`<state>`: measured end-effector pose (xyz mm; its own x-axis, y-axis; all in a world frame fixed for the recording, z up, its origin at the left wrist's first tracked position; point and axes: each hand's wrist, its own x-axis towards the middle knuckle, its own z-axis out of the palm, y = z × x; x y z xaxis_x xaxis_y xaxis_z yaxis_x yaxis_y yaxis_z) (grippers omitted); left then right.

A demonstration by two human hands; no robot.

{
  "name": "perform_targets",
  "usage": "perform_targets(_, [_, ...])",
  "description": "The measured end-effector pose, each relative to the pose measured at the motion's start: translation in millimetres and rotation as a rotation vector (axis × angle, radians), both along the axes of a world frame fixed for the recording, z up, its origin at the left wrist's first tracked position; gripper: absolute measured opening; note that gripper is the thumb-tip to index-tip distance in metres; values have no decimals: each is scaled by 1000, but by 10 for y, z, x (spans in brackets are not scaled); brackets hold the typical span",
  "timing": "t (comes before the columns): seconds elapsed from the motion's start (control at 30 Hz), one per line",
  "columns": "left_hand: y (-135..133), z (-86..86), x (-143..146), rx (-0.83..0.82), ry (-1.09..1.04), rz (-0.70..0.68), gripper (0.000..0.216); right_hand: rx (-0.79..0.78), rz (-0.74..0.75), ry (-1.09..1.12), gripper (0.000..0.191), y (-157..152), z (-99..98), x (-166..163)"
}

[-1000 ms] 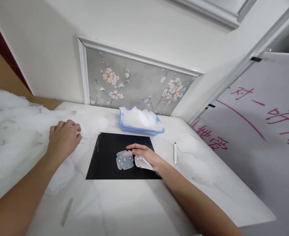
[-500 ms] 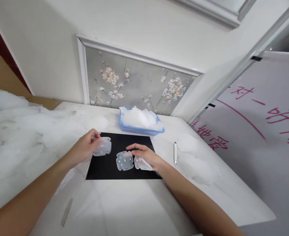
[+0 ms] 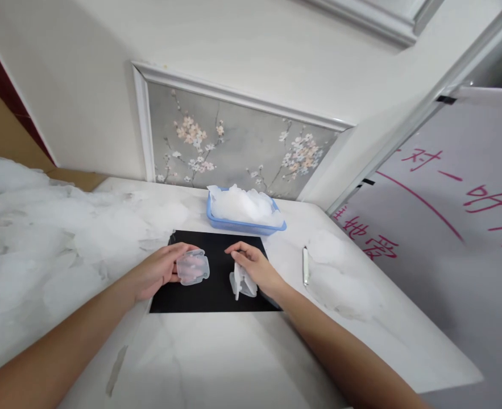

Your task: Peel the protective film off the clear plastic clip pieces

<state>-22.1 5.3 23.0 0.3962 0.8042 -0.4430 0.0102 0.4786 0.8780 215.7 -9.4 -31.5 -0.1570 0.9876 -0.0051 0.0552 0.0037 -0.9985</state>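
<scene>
Over the left part of a black mat [image 3: 220, 298], my left hand [image 3: 161, 272] is closed on a translucent plastic piece [image 3: 193, 267], squarish with notched, rounded corners. Its fingers show behind and through the piece. My right hand [image 3: 253, 264], over the mat's right side, grips several similar white translucent pieces [image 3: 244, 281] that hang tilted under the thumb. How many pieces are there I cannot tell.
A blue basket [image 3: 246, 228] heaped with white translucent pieces stands behind the mat. A large pile of such pieces [image 3: 63, 227] covers the table's left. To the right lie a slim white-handled tool [image 3: 305, 266] and more pieces [image 3: 340, 284]. A whiteboard [image 3: 459, 272] borders the right.
My left hand has moved right and turned, now supporting its piece from behind. My right hand has gathered the piece from the mat's middle with the others, and they are tilted up.
</scene>
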Motion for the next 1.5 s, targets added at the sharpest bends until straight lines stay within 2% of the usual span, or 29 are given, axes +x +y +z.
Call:
perform_targets(0.1, [1, -34, 6, -35, -40, -3, 44, 228, -28, -232, 31, -30, 30, 3])
perform_targets(0.27, [-4, -44, 12, -30, -40, -40, 50, 501, 197, -595, 41, -104, 30, -19])
perform_targets(0.43, [-25, -19, 14, -27, -31, -77, 57, 625, 269, -830, 47, -148, 21, -85])
perform_targets(1.07, [-64, 11, 28, -26, -37, -159, 62, 804, 198, -943, 47, -160, -29, -106])
perform_targets(1.13, [-59, 10, 23, -21, -40, -167, 62, 823, 197, -920, 41, -163, -31, -101])
perform_targets(1.2, [-58, 7, 23, -17, -43, -170, 62, 843, 215, -841, 27, -172, -22, -103])
perform_targets(1.27, [-66, 7, 31, -10, -23, -172, 64, 797, 242, -675, 20, -184, 1, -120])
perform_targets(1.3, [-74, 9, 38, 3, -2, -171, 65, 722, 239, -568, 20, -190, 16, -134])
perform_targets(1.4, [-105, 15, 58, 88, 62, -191, 60, 332, 158, -227, 22, -188, 53, -176])
perform_targets(1.5, [-127, 12, 65, 136, 65, -290, 59, -12, 99, -4, 26, -147, 53, -185])
